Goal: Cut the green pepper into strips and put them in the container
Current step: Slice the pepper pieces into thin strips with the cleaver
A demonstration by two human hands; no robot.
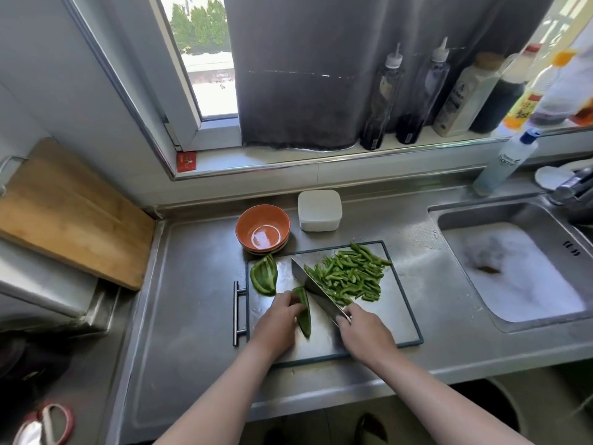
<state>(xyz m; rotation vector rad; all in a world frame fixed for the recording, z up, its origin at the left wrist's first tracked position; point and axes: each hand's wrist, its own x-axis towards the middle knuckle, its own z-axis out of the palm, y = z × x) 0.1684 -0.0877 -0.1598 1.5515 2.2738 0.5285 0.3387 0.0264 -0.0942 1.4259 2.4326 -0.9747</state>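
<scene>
Heaped green pepper strips [348,274], uncut piece [306,319], white container [319,210] beyond

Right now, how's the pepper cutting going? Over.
Left hand holds pepper piece on board. Right hand grips knife. Strips piled past blade; other piece uncut. Bowl empty, nothing blocking.

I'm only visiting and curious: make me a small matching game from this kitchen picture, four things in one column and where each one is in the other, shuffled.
Things:
1 orange bowl
2 white container
3 pepper strips
4 knife

Places:
A gripped by the right hand
B heaped on the cutting board
C just beyond the board's far left corner
D right of the bowl, near the back wall

Pairs: 1-C, 2-D, 3-B, 4-A
</scene>
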